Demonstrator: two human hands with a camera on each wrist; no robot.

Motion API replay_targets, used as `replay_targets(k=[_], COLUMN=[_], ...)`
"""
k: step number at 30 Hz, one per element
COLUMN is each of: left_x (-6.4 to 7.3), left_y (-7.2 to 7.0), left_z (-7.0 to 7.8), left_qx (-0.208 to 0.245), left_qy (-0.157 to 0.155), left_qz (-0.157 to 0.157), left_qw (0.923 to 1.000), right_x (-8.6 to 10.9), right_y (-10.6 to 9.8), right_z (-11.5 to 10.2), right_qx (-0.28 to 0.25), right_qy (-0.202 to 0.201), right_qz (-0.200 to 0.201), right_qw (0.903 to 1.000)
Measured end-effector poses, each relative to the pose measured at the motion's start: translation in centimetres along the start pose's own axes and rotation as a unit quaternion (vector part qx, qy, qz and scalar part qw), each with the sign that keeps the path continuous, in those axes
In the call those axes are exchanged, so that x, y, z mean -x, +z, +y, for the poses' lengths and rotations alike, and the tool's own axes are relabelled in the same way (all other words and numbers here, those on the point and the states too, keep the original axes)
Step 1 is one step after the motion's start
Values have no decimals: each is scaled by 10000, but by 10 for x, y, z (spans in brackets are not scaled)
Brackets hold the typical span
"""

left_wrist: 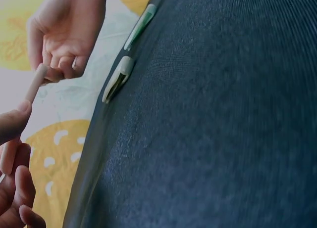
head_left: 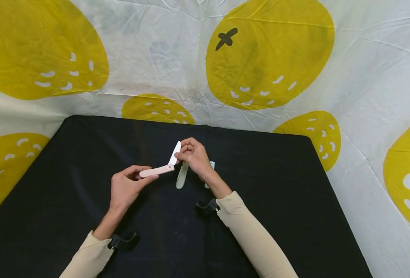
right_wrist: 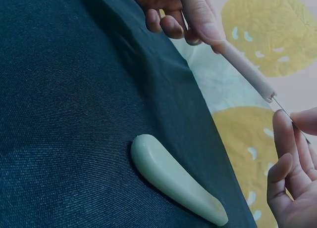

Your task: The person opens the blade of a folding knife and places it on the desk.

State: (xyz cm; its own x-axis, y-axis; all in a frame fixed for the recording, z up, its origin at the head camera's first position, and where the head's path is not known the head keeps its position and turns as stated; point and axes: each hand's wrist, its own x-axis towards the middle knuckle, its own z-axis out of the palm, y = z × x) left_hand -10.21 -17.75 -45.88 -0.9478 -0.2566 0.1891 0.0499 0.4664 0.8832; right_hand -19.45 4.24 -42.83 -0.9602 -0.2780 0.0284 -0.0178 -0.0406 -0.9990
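Between both hands, a folding knife with a pink handle (head_left: 156,171) and a pale blade (head_left: 174,152) is held up over the black table, its blade swung partway out at an angle. My left hand (head_left: 125,189) grips the handle's far end between thumb and fingers. With thumb and fingertips, my right hand (head_left: 197,159) pinches the blade, seen thin and edge-on beside the right fingers (right_wrist: 285,134) in the right wrist view. Beneath the hands lies a pale green folding knife (right_wrist: 176,181), folded, its upper end hidden by the right hand in the head view.
Another small folding knife, light blue and green (head_left: 212,165), lies right of the green one, partly covered by the right wrist. A black cloth covers the table (head_left: 277,216). Behind it hangs a white curtain (head_left: 149,42) printed with yellow fruit.
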Motion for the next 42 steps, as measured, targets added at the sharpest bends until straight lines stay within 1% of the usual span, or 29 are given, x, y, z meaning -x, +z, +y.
replay_targets(k=[4,10,18,21,24,27,30,32,36,42], left_x=[3,6,8,7,7,8,10,12,16,22], left_y=[1,4,6,7,8,8,7,6,3,-2], left_z=[2,4,7,9,11,11,12,13,13,12], left_qx=[19,101,157,187,123,-106,-363,-462,-514,-889], left_qy=[-50,-240,-472,-485,-422,-355,-317,-297,-218,-180], left_qz=[179,367,614,694,709,643,524,425,182,-177], left_qw=[9998,9990,9969,9962,9965,9972,9975,9976,9983,9957], right_x=[-1,-2,-2,-2,-3,-5,-7,-8,-11,-20], right_y=[0,1,5,7,9,11,15,18,23,27], right_z=[1,4,5,5,4,4,2,0,-1,2], right_qx=[-115,-135,-108,-97,-119,-102,20,143,396,786], right_qy=[60,190,227,251,304,408,439,361,104,15], right_qz=[114,219,410,542,649,698,633,572,479,250], right_qw=[9999,9995,9988,9982,9974,9967,9970,9976,9980,9966])
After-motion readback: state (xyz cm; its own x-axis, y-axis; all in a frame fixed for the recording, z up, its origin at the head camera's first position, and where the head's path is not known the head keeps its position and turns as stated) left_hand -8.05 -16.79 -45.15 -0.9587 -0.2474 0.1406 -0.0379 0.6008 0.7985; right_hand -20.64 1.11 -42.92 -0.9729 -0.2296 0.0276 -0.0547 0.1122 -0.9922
